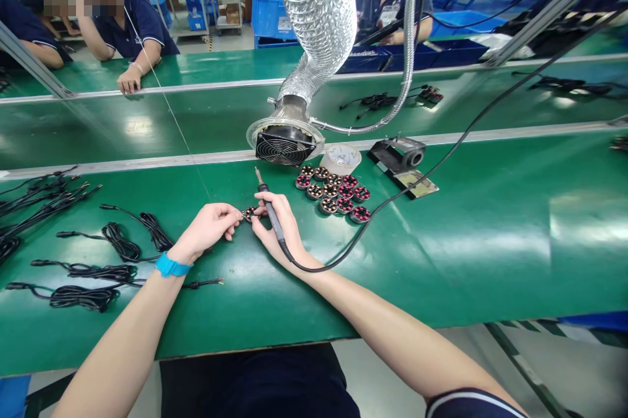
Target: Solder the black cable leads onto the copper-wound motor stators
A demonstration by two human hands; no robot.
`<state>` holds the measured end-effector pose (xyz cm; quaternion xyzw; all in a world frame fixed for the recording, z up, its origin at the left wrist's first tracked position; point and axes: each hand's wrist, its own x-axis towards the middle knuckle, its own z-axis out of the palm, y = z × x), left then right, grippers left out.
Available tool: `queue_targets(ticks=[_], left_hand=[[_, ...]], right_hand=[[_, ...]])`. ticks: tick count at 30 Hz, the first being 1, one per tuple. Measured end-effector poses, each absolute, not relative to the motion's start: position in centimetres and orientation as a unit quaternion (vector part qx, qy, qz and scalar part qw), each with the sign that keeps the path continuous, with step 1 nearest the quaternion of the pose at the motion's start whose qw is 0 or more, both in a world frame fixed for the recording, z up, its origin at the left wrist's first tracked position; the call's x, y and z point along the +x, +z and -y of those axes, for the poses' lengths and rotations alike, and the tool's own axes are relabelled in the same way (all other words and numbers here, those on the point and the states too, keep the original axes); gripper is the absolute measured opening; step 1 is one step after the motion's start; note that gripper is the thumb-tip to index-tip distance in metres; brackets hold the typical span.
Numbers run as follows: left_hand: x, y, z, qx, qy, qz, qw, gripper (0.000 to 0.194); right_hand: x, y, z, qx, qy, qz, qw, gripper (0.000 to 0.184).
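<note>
My right hand [280,228] is closed around a soldering iron [273,215], its tip pointing up and away from me. The fingertips of that hand also touch a small round motor stator [250,213] on the green bench. My left hand [212,227], with a blue band at the wrist, pinches at the stator's left side; what lies between thumb and finger is too small to make out. A thin solder wire [182,133] comes down from above toward this hand. Several similar stators [330,190] with red or copper windings stand grouped just right of the iron.
A fume extractor hose [318,6] with a fan [285,145] hangs over the bench beyond my hands. Behind the stators are a tape roll [341,159] and an iron stand [405,163]. Coiled black cables [86,297] lie at left. The iron's cord [441,159] crosses right. Co-workers sit opposite.
</note>
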<state>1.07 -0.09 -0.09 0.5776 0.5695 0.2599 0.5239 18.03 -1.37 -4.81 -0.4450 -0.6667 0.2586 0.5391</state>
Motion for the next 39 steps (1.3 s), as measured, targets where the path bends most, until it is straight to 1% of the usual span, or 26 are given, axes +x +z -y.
queue_targets(ticks=[6, 9, 14, 19, 21, 24, 25, 26, 31, 34, 39], left_hand=[[1.0, -0.2, 0.1, 0.572, 0.261, -0.568, 0.532, 0.026], [1.2, 0.0, 0.2, 0.572, 0.26, -0.564, 0.536, 0.026], [1.3, 0.0, 0.3, 0.57, 0.259, -0.569, 0.533, 0.027], [1.2, 0.0, 0.2, 0.573, 0.26, -0.571, 0.527, 0.028], [1.4, 0.3, 0.2, 0.569, 0.26, -0.577, 0.525, 0.028], [1.7, 0.9, 0.4, 0.56, 0.252, -0.595, 0.519, 0.026], [1.8, 1.1, 0.5, 0.556, 0.248, -0.601, 0.517, 0.025], [1.8, 1.2, 0.5, 0.553, 0.246, -0.607, 0.515, 0.024], [1.8, 1.0, 0.6, 0.554, 0.247, -0.606, 0.515, 0.023], [1.6, 0.8, 0.5, 0.552, 0.249, -0.604, 0.518, 0.024], [1.7, 0.9, 0.5, 0.547, 0.259, -0.597, 0.527, 0.024]], right_hand=[[18.7, -5.3, 1.4, -0.43, 0.27, 0.7, 0.502, 0.059], [18.8, -5.4, 1.2, -0.423, 0.281, 0.709, 0.49, 0.058], [18.5, -5.4, 0.9, -0.434, 0.263, 0.721, 0.472, 0.054], [18.6, -5.1, 1.0, -0.429, 0.253, 0.72, 0.483, 0.055], [18.7, -4.5, 1.2, -0.427, 0.243, 0.704, 0.512, 0.049], [19.3, -3.3, 1.9, -0.43, 0.219, 0.656, 0.58, 0.023], [19.5, -2.9, 2.2, -0.432, 0.206, 0.644, 0.597, 0.016], [19.7, -2.6, 2.4, -0.433, 0.192, 0.637, 0.608, 0.015], [20.5, -2.6, 3.1, -0.431, 0.141, 0.661, 0.598, 0.03], [20.5, -2.9, 3.2, -0.436, 0.129, 0.669, 0.588, 0.033], [20.2, -3.0, 3.1, -0.44, 0.149, 0.673, 0.575, 0.033]])
